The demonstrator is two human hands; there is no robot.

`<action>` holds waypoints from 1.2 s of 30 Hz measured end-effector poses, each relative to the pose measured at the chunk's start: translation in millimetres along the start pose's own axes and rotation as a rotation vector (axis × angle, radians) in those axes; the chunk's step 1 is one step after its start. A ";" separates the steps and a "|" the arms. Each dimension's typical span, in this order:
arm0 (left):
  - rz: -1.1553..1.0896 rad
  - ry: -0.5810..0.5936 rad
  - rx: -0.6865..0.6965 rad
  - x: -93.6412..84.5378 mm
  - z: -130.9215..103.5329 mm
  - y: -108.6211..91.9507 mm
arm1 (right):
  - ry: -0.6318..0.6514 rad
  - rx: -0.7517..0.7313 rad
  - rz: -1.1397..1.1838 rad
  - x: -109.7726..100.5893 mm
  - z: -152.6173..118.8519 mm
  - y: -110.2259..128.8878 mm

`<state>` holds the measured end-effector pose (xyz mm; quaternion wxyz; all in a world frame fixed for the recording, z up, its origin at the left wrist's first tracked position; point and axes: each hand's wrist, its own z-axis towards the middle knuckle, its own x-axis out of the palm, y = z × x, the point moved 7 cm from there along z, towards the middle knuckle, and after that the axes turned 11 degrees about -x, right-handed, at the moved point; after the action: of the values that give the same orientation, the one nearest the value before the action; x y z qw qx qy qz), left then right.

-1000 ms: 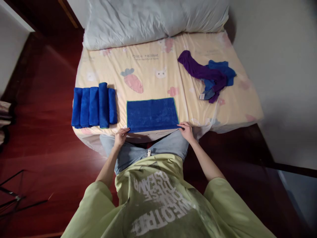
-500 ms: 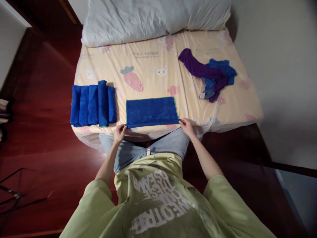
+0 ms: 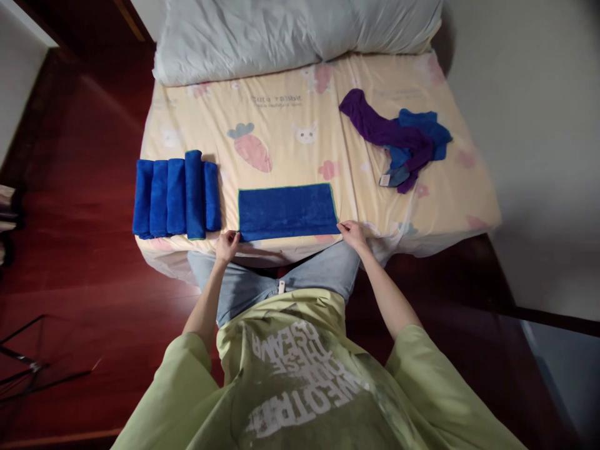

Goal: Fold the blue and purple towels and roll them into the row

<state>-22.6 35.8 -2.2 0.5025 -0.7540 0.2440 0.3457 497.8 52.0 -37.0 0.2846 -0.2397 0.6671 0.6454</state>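
A blue towel (image 3: 288,211) with green edging lies spread as a wide rectangle near the bed's front edge, its near edge folded over in a narrow strip. At its near left corner, my left hand (image 3: 227,245) pinches the fabric. My right hand (image 3: 352,235) pinches the near right corner between thumb and fingers. Left of the towel, several rolled blue towels (image 3: 176,197) lie side by side, one reaching farther back than the others.
On the right of the bed (image 3: 290,144), a purple cloth (image 3: 375,127) lies crumpled over a blue cloth (image 3: 438,134). A pale quilt (image 3: 281,37) covers the far end. A black metal stand (image 3: 34,365) is on the floor at left.
Both hands have moved slightly away from my body with the towel's near edge, and the strip folded at that edge now looks flatter. The view has shifted a little.
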 end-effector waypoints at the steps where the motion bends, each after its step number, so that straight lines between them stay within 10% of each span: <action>1: -0.008 0.002 0.008 -0.9 0.3 0.0 | -0.001 0.001 0.005 -0.3 0.2 0.2; 20: -0.033 -0.003 -0.034 -0.6 4.6 2.3 | -0.098 0.017 -0.091 -7.1 -6.8 15.3; 26: 0.167 -0.257 0.178 -9.9 -10.8 -17.9 | -0.058 -0.361 -0.443 -14.3 -19.6 68.3; 30: 0.293 -0.084 0.485 4.1 -33.1 -30.9 | 0.159 -0.568 -0.498 -4.6 -33.0 80.5; 36: 0.318 -0.060 0.479 8.5 -44.9 -27.1 | 0.173 -0.564 -0.457 -9.4 -40.4 70.9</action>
<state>14.6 4.2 18.7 0.6128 -0.5555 0.4189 0.3748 453.1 14.9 21.1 0.2867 -0.5050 0.4138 0.7011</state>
